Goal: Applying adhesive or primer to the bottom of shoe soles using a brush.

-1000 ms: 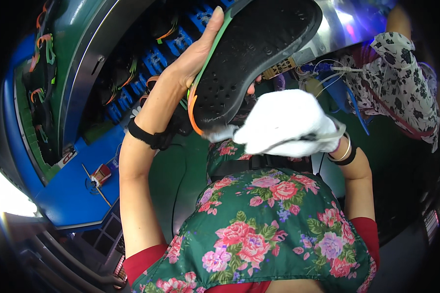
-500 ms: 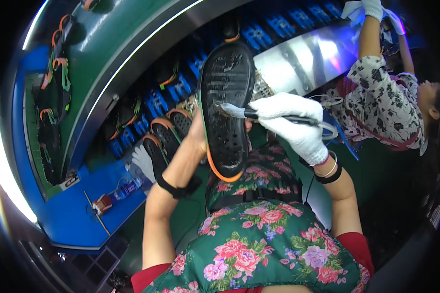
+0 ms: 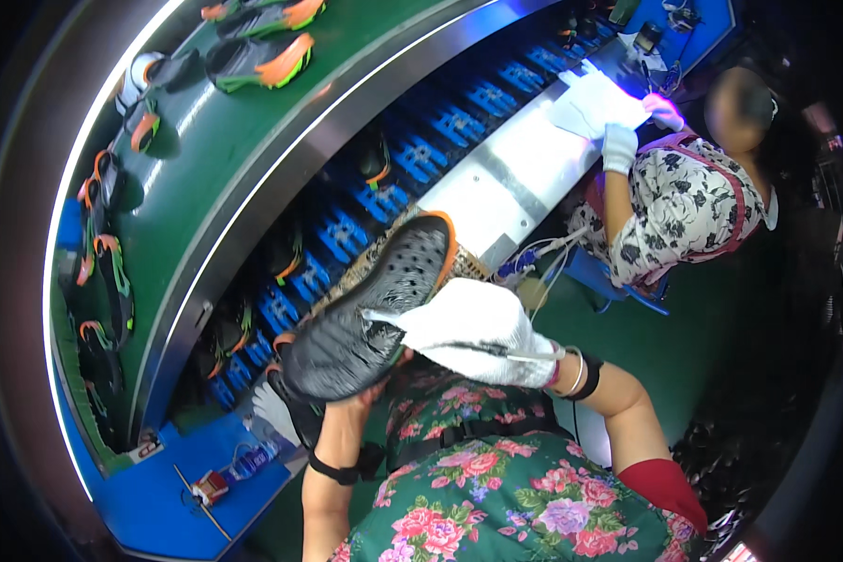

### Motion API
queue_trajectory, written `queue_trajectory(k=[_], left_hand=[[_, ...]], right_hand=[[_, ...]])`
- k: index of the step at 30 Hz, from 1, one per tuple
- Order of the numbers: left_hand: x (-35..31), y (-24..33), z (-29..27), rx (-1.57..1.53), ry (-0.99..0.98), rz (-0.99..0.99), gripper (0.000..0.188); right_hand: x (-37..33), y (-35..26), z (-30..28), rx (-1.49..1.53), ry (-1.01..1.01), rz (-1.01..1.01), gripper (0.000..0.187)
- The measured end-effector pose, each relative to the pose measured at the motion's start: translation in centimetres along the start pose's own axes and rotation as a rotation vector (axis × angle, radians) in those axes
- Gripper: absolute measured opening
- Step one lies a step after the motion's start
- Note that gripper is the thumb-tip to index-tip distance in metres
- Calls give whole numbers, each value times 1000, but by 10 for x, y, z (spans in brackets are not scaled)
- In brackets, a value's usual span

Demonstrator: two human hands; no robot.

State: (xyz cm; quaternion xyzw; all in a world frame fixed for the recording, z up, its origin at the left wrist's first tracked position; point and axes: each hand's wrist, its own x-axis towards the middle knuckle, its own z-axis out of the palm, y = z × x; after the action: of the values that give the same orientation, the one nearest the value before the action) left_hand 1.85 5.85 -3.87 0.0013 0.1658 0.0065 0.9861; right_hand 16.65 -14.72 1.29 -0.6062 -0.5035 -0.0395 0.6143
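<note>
- In front of the flowery apron [image 3: 492, 496], the black sole [image 3: 332, 347] is up in the air, tilted, with its orange end away from the body.
- The left hand [image 3: 373, 391] grips it from below, near the close end; most fingers hide, so how tightly is hard to tell.
- The right hand [image 3: 482, 328], in a white glove, pinches a brush [image 3: 381, 317] whose tip touches the sole.
- The sole looks light and bendy; its shiny patches may be slippery, so the rim seems best to hold.
- Blue holders [image 3: 345, 234] and a silver plate [image 3: 478, 206] crowd the far side; green floor [image 3: 599, 342] on the right gives more room.
</note>
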Motion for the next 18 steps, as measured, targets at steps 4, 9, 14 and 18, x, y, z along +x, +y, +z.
queue_trajectory(k=[4,9,14,18], left_hand=[[1,-14,26,381,-37,182,61],[24,-29,23,215,-177,76,90],[37,-39,27,-91,-252,3,86],[32,-48,18,-318,-261,-11,82]], right_hand=[[3,-10,-2,-46,128,83,26],[15,-17,-10,-118,96,-11,25],[33,-14,-11,-173,82,-40,27],[46,-14,-5,-182,63,-84,32]])
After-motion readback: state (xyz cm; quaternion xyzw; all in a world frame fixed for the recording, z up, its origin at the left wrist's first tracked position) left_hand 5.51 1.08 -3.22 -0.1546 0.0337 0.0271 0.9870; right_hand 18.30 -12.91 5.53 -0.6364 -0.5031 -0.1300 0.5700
